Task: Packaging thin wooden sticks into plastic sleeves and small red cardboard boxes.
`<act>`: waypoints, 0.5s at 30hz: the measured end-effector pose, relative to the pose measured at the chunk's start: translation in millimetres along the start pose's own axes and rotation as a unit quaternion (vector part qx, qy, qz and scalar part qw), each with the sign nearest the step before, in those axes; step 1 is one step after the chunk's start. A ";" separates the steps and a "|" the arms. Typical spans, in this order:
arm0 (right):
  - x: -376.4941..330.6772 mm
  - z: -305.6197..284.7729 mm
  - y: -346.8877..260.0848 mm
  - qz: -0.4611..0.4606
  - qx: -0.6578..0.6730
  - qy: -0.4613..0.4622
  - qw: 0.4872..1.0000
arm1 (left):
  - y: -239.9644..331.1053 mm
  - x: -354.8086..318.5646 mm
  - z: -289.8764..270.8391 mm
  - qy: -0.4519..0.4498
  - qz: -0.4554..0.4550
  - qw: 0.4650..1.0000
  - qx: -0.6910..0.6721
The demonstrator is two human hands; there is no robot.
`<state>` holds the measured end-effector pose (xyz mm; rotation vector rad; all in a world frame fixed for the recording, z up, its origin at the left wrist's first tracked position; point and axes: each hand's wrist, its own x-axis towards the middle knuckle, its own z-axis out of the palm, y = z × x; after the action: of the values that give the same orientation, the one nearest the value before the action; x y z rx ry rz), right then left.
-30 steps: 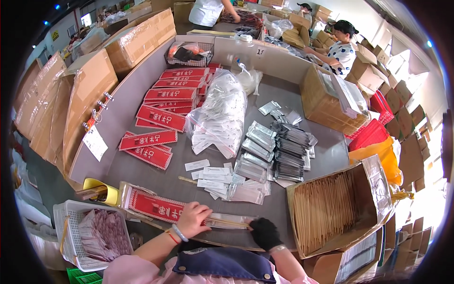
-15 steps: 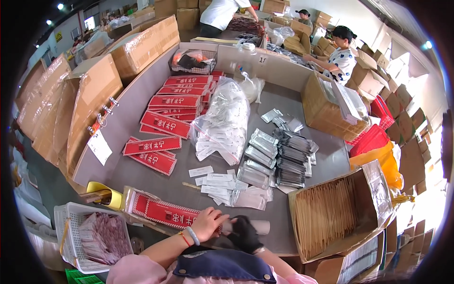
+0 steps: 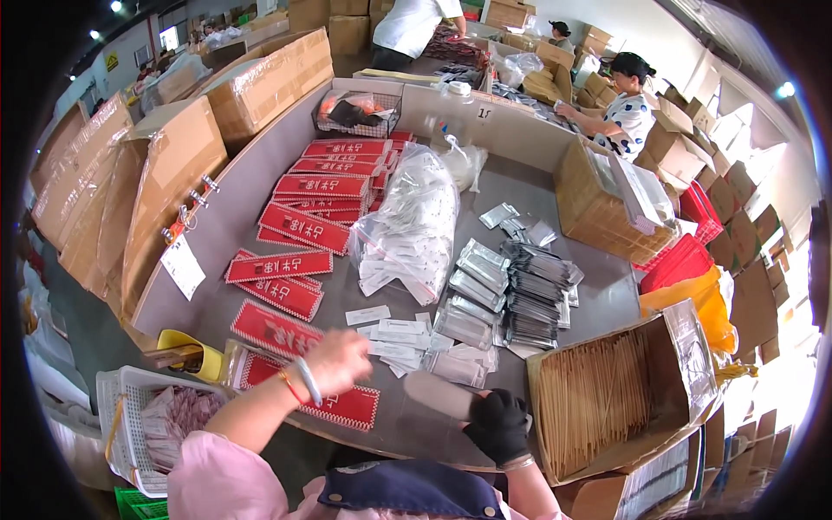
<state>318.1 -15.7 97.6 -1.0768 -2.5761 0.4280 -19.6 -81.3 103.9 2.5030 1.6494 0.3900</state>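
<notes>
Left hand (image 3: 336, 362) over the near-left part of the desk (image 3: 414, 435), motion-blurred. Its fingers overlap the right end of a red packet (image 3: 270, 328); cannot tell whether they are apart, together or pinching it. Packet lies left of those fingers and slightly farther out, long axis running from far left toward the fingers. Left hand clearly the nearer one; right hand (image 3: 498, 426) well apart from it.

Packet looks flat, long, narrow: red face, pale printing, checked border. A second red packet (image 3: 354, 407) lies just below the left fingers on the near side, similar slant, partly covered by hand and wrist.

Right hand black-gloved, fingers curled and apparently clamped on one end of a grey-beige strip (image 3: 435, 395). Strip reaches left from the fingers, slightly outward, its free end rounded, surface plain; material unclear.

White slips (image 3: 400, 333) scattered just beyond and between both sets of fingers. Box of thin sticks (image 3: 594, 394) just right of the gloved fingers.
</notes>
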 end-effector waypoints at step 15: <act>-16.4 39.5 6.7 0.004 -0.032 -0.038 0.999 | 63.9 -46.4 90.3 0.068 -0.368 0.926 -0.056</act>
<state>317.7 -29.0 56.4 -1.1126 -2.6702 0.3976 44.7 -145.5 25.6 1.6218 2.3651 0.5410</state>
